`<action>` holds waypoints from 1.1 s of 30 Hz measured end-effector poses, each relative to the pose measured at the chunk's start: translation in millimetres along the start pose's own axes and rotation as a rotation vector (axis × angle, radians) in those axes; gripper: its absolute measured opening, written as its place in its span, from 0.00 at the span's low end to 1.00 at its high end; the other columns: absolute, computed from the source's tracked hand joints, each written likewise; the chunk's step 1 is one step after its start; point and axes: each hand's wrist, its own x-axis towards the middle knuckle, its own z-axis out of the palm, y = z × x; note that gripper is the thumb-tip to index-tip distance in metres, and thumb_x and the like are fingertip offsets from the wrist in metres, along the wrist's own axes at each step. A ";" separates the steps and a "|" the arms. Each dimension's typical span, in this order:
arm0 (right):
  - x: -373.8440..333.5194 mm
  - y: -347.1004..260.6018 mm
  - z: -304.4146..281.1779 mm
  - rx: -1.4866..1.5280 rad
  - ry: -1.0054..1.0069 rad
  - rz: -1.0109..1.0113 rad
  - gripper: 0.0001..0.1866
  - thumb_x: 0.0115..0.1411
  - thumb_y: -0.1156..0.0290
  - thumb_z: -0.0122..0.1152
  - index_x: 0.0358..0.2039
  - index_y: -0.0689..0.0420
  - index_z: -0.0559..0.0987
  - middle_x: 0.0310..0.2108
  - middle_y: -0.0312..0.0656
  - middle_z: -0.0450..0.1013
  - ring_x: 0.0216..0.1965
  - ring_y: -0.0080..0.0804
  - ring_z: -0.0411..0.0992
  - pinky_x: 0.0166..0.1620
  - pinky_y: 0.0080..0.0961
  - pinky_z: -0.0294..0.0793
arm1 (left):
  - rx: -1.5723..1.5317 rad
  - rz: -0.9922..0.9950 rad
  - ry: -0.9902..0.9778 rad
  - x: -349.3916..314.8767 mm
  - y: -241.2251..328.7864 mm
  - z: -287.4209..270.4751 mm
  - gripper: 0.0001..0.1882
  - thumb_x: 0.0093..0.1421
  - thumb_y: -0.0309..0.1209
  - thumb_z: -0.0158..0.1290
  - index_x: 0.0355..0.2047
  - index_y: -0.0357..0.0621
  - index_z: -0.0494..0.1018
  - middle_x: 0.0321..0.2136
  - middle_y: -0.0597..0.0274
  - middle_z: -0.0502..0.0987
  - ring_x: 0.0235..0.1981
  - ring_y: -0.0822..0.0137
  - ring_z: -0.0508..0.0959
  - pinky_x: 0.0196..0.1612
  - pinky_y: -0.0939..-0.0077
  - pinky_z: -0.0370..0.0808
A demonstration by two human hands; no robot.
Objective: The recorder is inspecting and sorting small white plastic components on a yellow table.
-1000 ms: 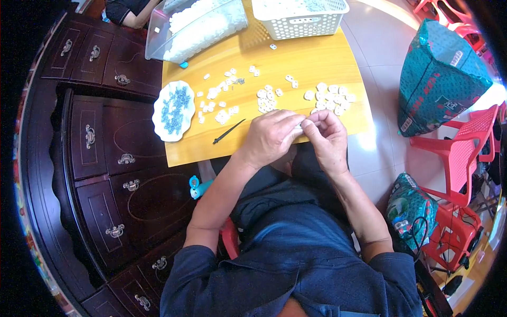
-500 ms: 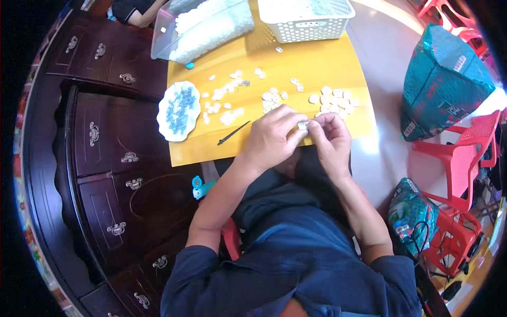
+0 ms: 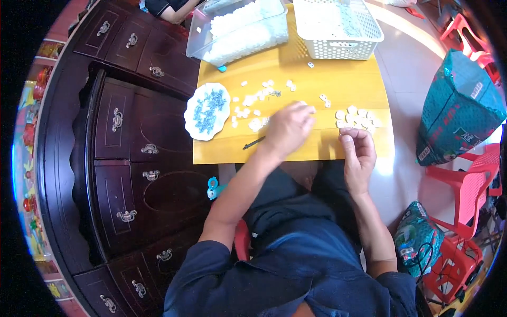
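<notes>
Small white pieces (image 3: 362,113), blocky with rounded corners, lie in a loose heap on the worktop (image 3: 323,147), just beyond the right hand (image 3: 360,158). Nearest: teal container (image 3: 216,191), round lid raised, below the worktop's near edge and beside the left forearm. Right hand reaches over that edge, tips of thumb and forefinger close together; cannot tell whether they pinch anything. Left hand (image 3: 289,131) farther in, blurred, fingers bent; pale spot at the tips, cannot tell if it is a piece. Between the hands, smooth yellow wood runs back from the near edge, giving sideways room. Slim black rod (image 3: 254,142) left of the left hand, one end hidden by it.

Farther back, scattered pieces (image 3: 248,100) with a small dark cluster (image 3: 275,93) beside them. Left of these, white plate (image 3: 190,119), scalloped rim, by the worktop's left edge, bearing tiny blue-grey bits (image 3: 211,108). Far side: clear plastic bin (image 3: 198,47), smooth-walled, white pieces heaped inside; right of it, pale basket (image 3: 343,52), walls perforated. Wood grain shows between scatter and containers.
</notes>
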 end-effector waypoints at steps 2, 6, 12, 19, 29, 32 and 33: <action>0.5 0.3 -1.3 -0.033 -0.012 -0.002 0.03 0.67 0.78 0.57 0.41 0.61 0.76 0.40 0.36 0.76 0.42 0.17 0.72 0.48 0.16 0.71 | 0.134 -0.098 0.065 2.2 -30.2 -17.3 0.06 0.56 0.27 0.59 0.34 0.44 0.81 0.30 0.53 0.81 0.31 0.56 0.82 0.36 0.65 0.78; -1.7 2.6 3.3 -0.068 -0.033 -0.022 0.04 0.66 0.78 0.58 0.41 0.61 0.76 0.39 0.35 0.77 0.39 0.17 0.73 0.46 0.16 0.71 | 0.275 -0.242 0.131 1.5 -82.0 -42.6 0.04 0.55 0.29 0.60 0.30 0.44 0.81 0.26 0.54 0.81 0.28 0.57 0.82 0.33 0.66 0.78; -5.4 1.1 5.4 -0.209 -0.083 -0.062 0.04 0.65 0.77 0.60 0.38 0.62 0.77 0.36 0.35 0.77 0.35 0.17 0.73 0.42 0.16 0.73 | 0.243 -0.278 0.105 10.8 -82.3 -42.2 0.05 0.54 0.32 0.61 0.26 0.46 0.80 0.27 0.54 0.81 0.31 0.51 0.82 0.34 0.58 0.77; -1.8 5.2 10.0 -0.286 -0.127 -0.111 0.03 0.63 0.78 0.60 0.37 0.63 0.78 0.33 0.38 0.77 0.33 0.21 0.75 0.39 0.19 0.75 | 0.426 -0.212 0.008 20.8 -87.2 -39.9 0.06 0.55 0.31 0.59 0.25 0.43 0.77 0.26 0.53 0.80 0.30 0.50 0.81 0.33 0.56 0.77; 47.5 -19.7 26.9 -0.813 -0.248 -0.293 0.05 0.57 0.77 0.63 0.35 0.59 0.80 0.29 0.47 0.78 0.30 0.42 0.79 0.36 0.32 0.78 | 0.126 -0.187 0.135 -7.6 -70.0 -60.2 0.03 0.57 0.26 0.56 0.31 0.40 0.74 0.23 0.56 0.77 0.24 0.62 0.79 0.30 0.68 0.75; 67.1 -10.3 37.2 -1.024 -0.348 -0.388 0.05 0.56 0.73 0.63 0.34 0.58 0.81 0.30 0.46 0.79 0.31 0.45 0.78 0.36 0.37 0.78 | -0.164 -0.328 0.106 -26.9 -46.7 -74.3 0.03 0.59 0.22 0.55 0.34 0.39 0.74 0.22 0.64 0.75 0.23 0.77 0.75 0.29 0.81 0.72; 72.4 -6.2 40.4 -1.026 -0.357 -0.393 0.05 0.56 0.73 0.63 0.34 0.58 0.81 0.30 0.46 0.79 0.31 0.45 0.78 0.36 0.37 0.78 | -0.165 -0.333 0.114 -34.8 -46.6 -72.2 0.03 0.59 0.22 0.55 0.34 0.39 0.74 0.22 0.64 0.75 0.23 0.77 0.75 0.29 0.81 0.72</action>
